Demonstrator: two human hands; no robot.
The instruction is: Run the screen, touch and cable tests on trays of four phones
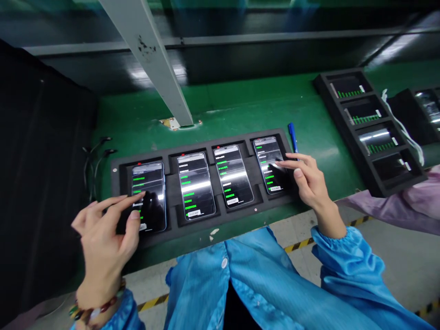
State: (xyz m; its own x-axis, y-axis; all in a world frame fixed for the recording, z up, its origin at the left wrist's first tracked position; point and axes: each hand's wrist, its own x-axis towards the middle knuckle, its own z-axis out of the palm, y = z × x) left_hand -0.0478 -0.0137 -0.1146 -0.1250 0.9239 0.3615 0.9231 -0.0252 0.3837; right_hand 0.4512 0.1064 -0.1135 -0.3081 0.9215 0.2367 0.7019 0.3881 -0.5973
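1. Black foam makes up the tray (172, 192) under both hands' fingertips, lying on a green bench (240, 110).
2. The left hand (106, 233) has its fingers loosely spread, pinching nothing; one fingertip and the thumb are over the leftmost phone (153, 197).
3. The right hand (311, 183) is likewise spread, thumb apart, one fingertip at the screen of the rightmost phone (268, 172). Whether either fingertip presses the glass, I cannot tell.
4. Between the two hands' fingers lie the second phone (195, 185) and the third phone (233, 176), screens lit with green and white lines.
5. Just beyond the right fingers lies a blue pen (293, 136); well to their right, another tray (338, 117) holds four devices.
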